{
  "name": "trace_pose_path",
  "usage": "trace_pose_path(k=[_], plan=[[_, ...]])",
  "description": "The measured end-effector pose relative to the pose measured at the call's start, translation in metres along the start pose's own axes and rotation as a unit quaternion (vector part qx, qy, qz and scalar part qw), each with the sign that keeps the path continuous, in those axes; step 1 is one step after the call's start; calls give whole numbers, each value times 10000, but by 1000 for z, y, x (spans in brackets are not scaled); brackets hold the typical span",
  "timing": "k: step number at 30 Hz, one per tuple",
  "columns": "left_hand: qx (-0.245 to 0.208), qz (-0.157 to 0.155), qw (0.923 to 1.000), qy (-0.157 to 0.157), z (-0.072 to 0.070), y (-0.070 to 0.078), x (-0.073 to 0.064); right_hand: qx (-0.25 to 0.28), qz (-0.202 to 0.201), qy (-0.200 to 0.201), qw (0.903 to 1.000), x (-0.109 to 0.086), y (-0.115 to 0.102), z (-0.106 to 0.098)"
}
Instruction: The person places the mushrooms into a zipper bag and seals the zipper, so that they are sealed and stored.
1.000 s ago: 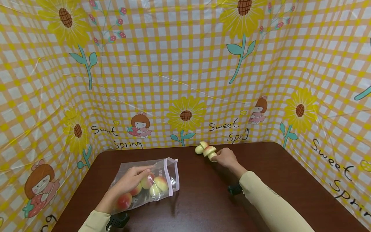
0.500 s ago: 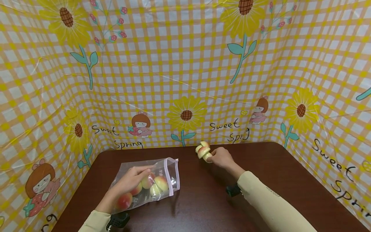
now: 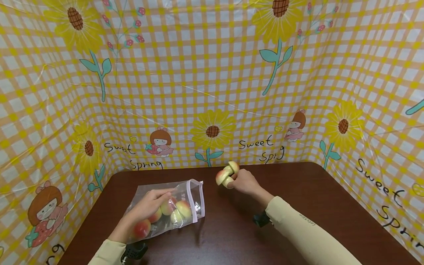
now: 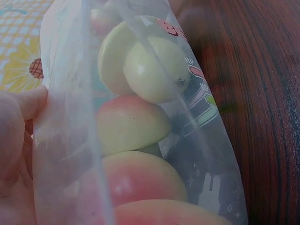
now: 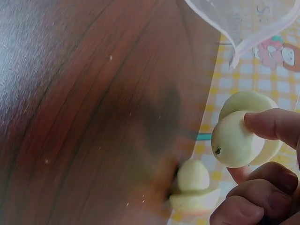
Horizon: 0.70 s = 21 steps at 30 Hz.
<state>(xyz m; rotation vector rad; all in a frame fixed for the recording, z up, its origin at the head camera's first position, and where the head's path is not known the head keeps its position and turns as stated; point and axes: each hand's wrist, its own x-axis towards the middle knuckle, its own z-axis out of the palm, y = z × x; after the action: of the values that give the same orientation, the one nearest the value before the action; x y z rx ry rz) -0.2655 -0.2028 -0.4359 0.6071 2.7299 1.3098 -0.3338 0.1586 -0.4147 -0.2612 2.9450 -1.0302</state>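
Observation:
My right hand (image 3: 246,181) pinches a mushroom (image 3: 223,178) by its pale stem, between thumb and fingertips. In the right wrist view the held mushroom (image 5: 239,138) shows its rounded stem end, with the cap behind it. A second mushroom (image 3: 233,166), with a pale stem and yellow-red cap, lies just behind it by the table's far edge. My left hand (image 3: 153,201) holds the upper side of a clear zip bag (image 3: 159,188), which lies with its mouth open toward the right. Several mushrooms (image 4: 140,124) are inside the bag, seen through the film.
The dark brown table (image 3: 228,232) carries everything. A checked sunflower-print cloth (image 3: 212,92) rises at its back and both sides. The bag's pale zip rim (image 3: 190,200) faces the middle of the table.
My right hand has moved left with the mushroom, turning its cap leftward and bringing it off the other mushroom. My left hand and the bag have stayed still.

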Motion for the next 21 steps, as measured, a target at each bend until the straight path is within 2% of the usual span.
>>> trace_pose_path(k=[5, 15, 21], plan=[[-9, -46, 10000, -5, 0, 0, 0, -127, -231, -70, 9996, -1, -8, 5], [-6, -55, 10000, -10, -1, 1, 0, -91, -444, -246, 9987, -10, -28, 15], [-21, -73, 10000, -21, -1, 0, 1, -264, -816, -374, 9956, -12, -37, 21]])
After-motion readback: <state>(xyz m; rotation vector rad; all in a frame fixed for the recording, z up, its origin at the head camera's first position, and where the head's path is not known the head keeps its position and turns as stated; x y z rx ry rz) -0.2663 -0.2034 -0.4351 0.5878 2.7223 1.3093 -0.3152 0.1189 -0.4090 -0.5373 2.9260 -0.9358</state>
